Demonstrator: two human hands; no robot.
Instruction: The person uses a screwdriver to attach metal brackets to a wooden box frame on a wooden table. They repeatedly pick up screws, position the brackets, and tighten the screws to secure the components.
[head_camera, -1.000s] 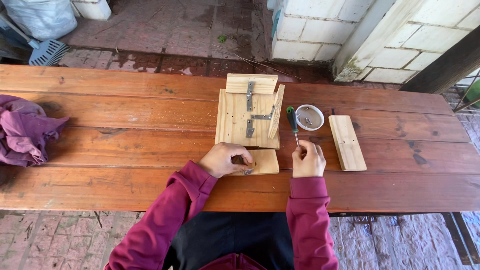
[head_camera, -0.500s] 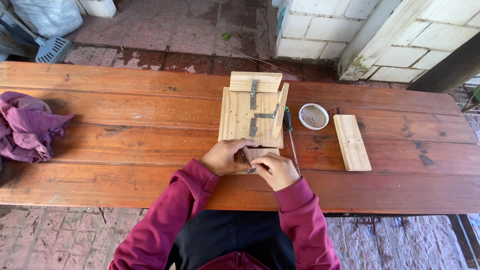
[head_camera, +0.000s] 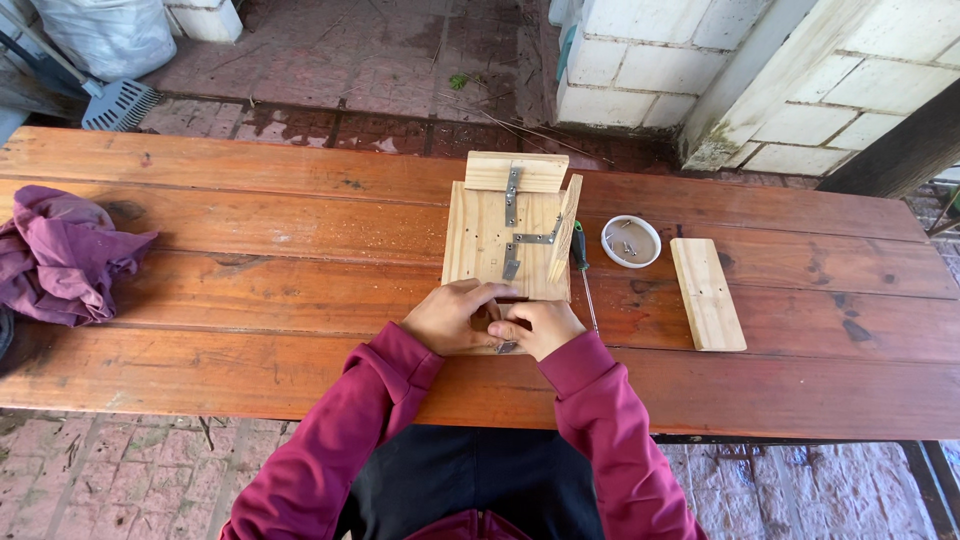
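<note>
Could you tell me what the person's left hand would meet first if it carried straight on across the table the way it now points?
Most likely the right hand: the left hand points rightward and slightly away from the body, its fingers already against it. Just beyond lies the near edge of the wooden panel assembly, though depth is unclear.

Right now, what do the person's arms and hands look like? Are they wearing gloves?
No gloves: the left hand and right hand are bare, with no rings or watch in view. Both arms are covered by long, loose maroon sleeves that end in ribbed cuffs at the wrists. The fabric looks soft, like a sweatshirt, plain with no markings.
</note>
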